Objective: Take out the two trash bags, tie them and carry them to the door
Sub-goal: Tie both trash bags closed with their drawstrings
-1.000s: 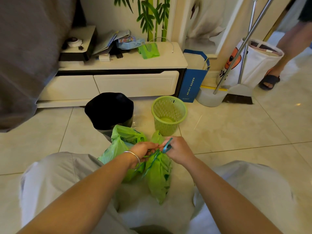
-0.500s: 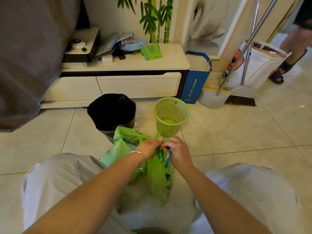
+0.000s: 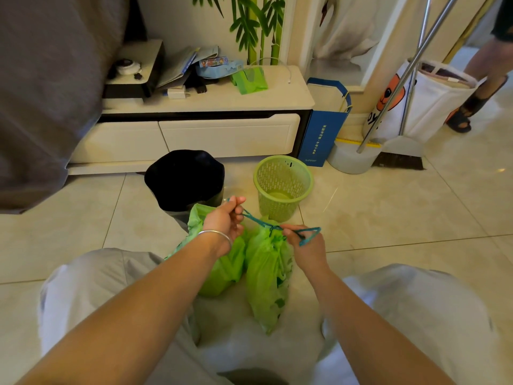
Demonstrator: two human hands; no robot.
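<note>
The two hands, pressed close together over the bag's mouth half a second ago, have drawn apart, and the teal drawstring (image 3: 256, 220) now runs taut between them. The left hand (image 3: 223, 219) has its grip curled tight around one end of the cord, up and toward the black bin; a silver bangle (image 3: 219, 234) sits on that wrist. The right hand (image 3: 306, 247) pinches the other end, a loop of cord standing out beyond its fingers. Between them the cord gathers the puckered neck of the right green trash bag (image 3: 268, 276), which stands on the tiled floor (image 3: 388, 212) between the person's knees in grey trousers. The left green trash bag (image 3: 224, 266) sits just beside it, touching it, its mouth partly behind the left hand, so whether it is tied cannot be told. Beyond the bags stand a black-lined bin (image 3: 184, 177) and an empty green mesh wastebasket (image 3: 283, 184), apart from each other. Farther back is a white low cabinet (image 3: 222, 134) with clutter on top, a blue paper bag (image 3: 323, 129) at its end, and a broom and dustpan (image 3: 399, 157). Another person's sandalled foot (image 3: 462, 119) shows at the far right.
</note>
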